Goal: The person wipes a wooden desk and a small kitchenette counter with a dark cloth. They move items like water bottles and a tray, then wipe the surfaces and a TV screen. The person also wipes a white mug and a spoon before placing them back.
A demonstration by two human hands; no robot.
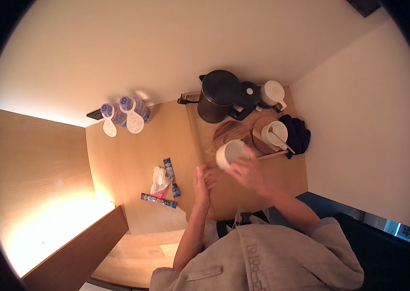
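Observation:
A white mug (223,155) is held tilted in my right hand (245,171), over the front edge of the wooden tray (267,156). To its left my left hand (203,183) is raised beside the mug, somewhat blurred, its fingers apart and nothing seen in them. A second white mug (280,130) with a thin stirring stick (285,142) in it stands on a round wooden coaster (259,143). Another round wooden piece (226,131) lies on the tray. Stick sachets (169,168) and a crumpled white and pink packet (159,180) lie on the counter to my left.
A black electric kettle (219,94) stands at the tray's back, beside a white lidded vessel (273,92). Dark cloth (297,135) lies at the tray's right, near the side wall. Two plastic water bottles (143,111) with white neck tags stand at the back left.

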